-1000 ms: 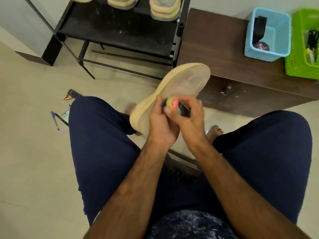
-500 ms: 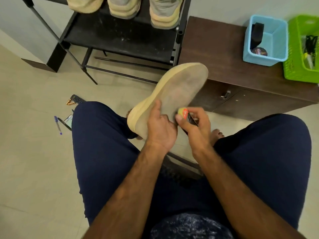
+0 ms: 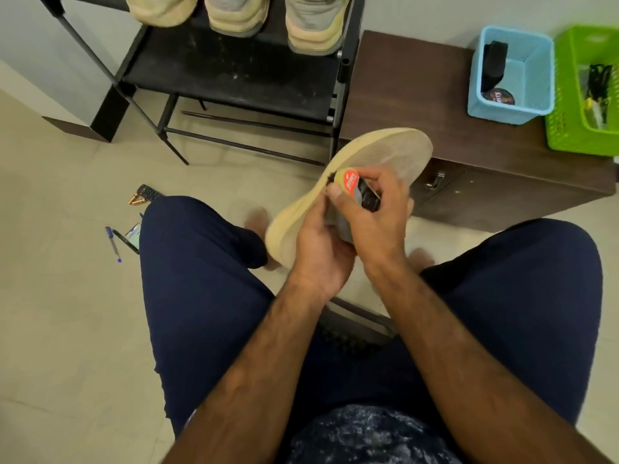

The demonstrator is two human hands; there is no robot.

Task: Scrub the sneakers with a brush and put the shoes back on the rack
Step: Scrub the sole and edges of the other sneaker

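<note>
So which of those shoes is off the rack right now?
The tan shoe, gripped by the left hand while the right hand holds a brush to it. The other three sit on the rack.

Beige sneaker (image 3: 378, 155), blue basket (image 3: 536, 105), green basket (image 3: 569, 135)

place: home entryway | evidence: shoe rack (image 3: 231, 72), wooden cabinet (image 3: 418, 95), tiled floor (image 3: 67, 313)

Three sneakers (image 3: 237, 11) stand on the rack (image 3: 234, 72); blue basket (image 3: 495, 112) and green basket (image 3: 569, 137) sit on the cabinet (image 3: 402, 82).
</note>
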